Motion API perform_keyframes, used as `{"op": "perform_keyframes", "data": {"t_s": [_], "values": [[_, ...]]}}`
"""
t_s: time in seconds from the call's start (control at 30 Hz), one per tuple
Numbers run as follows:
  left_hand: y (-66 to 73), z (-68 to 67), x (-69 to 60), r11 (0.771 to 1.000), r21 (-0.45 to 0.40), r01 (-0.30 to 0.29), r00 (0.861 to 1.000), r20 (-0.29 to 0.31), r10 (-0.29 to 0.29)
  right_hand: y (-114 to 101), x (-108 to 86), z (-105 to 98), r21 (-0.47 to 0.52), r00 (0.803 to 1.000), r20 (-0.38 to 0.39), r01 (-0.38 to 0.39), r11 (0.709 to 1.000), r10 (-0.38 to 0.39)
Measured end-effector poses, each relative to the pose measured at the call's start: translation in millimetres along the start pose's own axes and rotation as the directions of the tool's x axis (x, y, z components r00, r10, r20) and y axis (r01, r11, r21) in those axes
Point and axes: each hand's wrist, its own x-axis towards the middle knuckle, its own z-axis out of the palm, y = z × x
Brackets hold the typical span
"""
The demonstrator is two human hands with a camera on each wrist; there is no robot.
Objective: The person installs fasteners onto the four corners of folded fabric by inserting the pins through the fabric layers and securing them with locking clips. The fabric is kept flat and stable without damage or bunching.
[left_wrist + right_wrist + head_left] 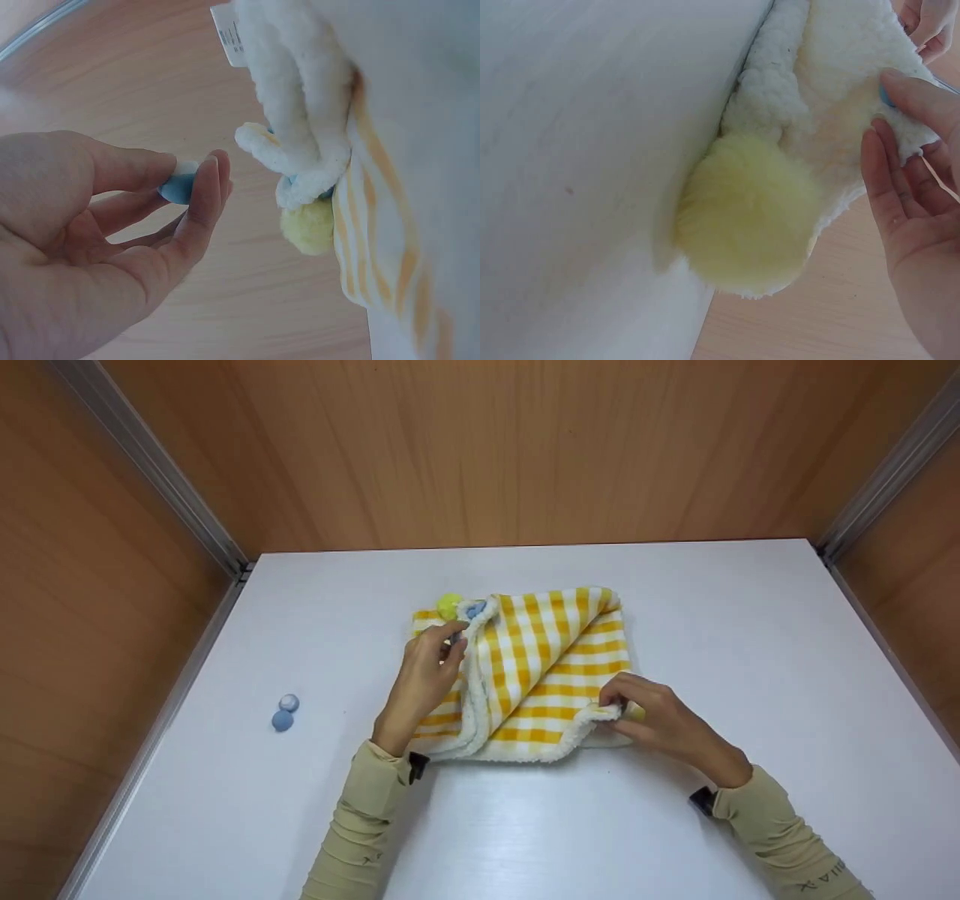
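I have the yellow-checked cloth [544,675] mid-frame, its top border short of the table's [750,660] far edge. The left hand [426,667] pinches a small blue-and-white piece [178,188] between thumb and fingers, over the cloth's left part; the right hand [656,712] pinches its fleecy lower-right corner. I see room at right and below; two round bluish pieces [283,721] sit together at middle left.
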Motion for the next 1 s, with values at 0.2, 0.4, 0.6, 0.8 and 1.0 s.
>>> {"op": "perform_keyframes", "data": {"t_s": [0.2, 0.4, 0.6, 0.8, 1.0], "values": [[7.9, 16.1, -3.2, 0.995, -0.052, -0.084, 0.995, 0.055, 0.087, 0, 0.1, 0, 0.009, 1.0, -0.002, 0.003, 1.0, -0.003], [13.3, 31.2, -5.6, 0.987, -0.084, -0.135, 0.981, 0.13, 0.146, 0, 0.6, 0, 0.005, 1.0, -0.004, 0.012, 1.0, -0.012], [18.5, 38.7, -8.1, 0.978, -0.133, -0.159, 0.966, 0.186, 0.182, -3, 2.3, -1, -0.014, 1.0, -0.001, -0.004, 1.0, 0.004], [21.8, 49.4, -11.1, 0.973, -0.157, -0.171, 0.947, 0.246, 0.206, -6, 4.9, -2, -0.024, 1.0, 0.009, 0.001, 1.0, 0.0], [24.9, 59.5, -14.7, 0.973, -0.176, -0.15, 0.939, 0.284, 0.196, -6, 5.4, -2, -0.007, 1.0, 0.011, 0.024, 1.0, -0.024]]}}
